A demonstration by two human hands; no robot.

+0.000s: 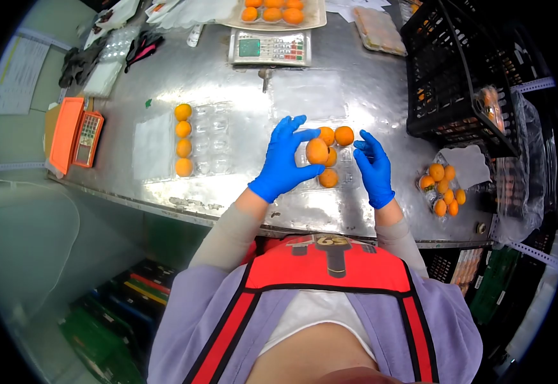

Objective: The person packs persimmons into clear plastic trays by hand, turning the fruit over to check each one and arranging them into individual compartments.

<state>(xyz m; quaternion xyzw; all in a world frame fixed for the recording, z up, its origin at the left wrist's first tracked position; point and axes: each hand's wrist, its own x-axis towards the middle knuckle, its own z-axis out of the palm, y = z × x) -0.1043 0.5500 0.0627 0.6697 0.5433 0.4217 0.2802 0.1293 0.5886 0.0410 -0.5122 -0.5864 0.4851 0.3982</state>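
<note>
My left hand, in a blue glove, has its thumb and fingers around a round orange fruit. This fruit looks raised above the others. Under it lies a clear plastic tray with several more orange fruits, one at its upper right and another lower down. My right hand, also gloved in blue, is at the tray's right side with its fingers apart and nothing in them. The exact kind of fruit is unclear.
A second clear tray at left has one filled column of fruit. A scale stands at the back, an orange device at far left. A black crate and a bunched pack of fruit are at right.
</note>
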